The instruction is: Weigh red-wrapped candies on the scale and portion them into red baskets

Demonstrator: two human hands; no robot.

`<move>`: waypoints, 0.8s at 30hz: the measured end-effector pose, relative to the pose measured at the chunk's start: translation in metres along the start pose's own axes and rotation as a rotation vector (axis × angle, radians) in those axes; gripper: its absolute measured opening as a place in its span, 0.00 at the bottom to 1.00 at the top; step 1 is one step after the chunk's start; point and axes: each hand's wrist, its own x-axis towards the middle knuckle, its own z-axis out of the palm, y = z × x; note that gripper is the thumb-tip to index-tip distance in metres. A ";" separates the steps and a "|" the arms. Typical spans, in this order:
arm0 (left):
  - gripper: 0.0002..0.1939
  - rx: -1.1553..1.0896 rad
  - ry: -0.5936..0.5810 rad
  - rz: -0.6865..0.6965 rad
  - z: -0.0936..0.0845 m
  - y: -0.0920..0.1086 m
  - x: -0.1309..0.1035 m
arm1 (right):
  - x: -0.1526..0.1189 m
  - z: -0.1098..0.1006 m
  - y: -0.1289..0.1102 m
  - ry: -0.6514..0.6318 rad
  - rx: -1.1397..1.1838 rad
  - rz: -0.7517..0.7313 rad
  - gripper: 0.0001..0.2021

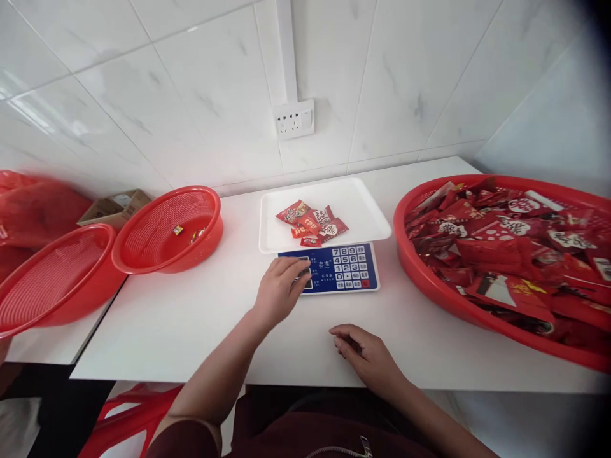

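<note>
A digital scale (324, 270) with a blue keypad panel stands on the white table, and its white weighing tray (363, 213) bears several small red snack packets (312, 222). Over the left part of the panel lies my left hand (281, 286), fingers stretched and partly covering the display windows; it holds nothing I can see. Nearer the table's front edge, my right hand (367, 356) rests below the keypad. Its fingers are loosely bent and apart from the thumb, with nothing visible in them.
To the right stands a large red basket (405, 254) heaped with red snack packets. Two red strainer baskets (143, 222) are at left; one holds a few small wrapped pieces. Behind them are a cardboard box (114, 207) and a red bag (42, 210). A red stool (128, 420) shows below.
</note>
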 end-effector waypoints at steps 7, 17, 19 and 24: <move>0.09 0.263 -0.144 0.026 0.006 -0.022 0.062 | 0.000 -0.001 -0.005 0.025 0.041 -0.034 0.12; 0.10 0.273 -0.048 0.082 0.003 -0.022 0.076 | 0.002 -0.006 -0.013 0.033 0.044 -0.105 0.11; 0.09 0.197 0.003 0.081 0.005 -0.002 0.084 | 0.002 -0.006 -0.012 0.033 0.047 -0.117 0.11; 0.10 -0.012 -0.021 0.272 0.034 0.070 0.119 | 0.001 -0.007 -0.011 0.005 0.002 -0.115 0.12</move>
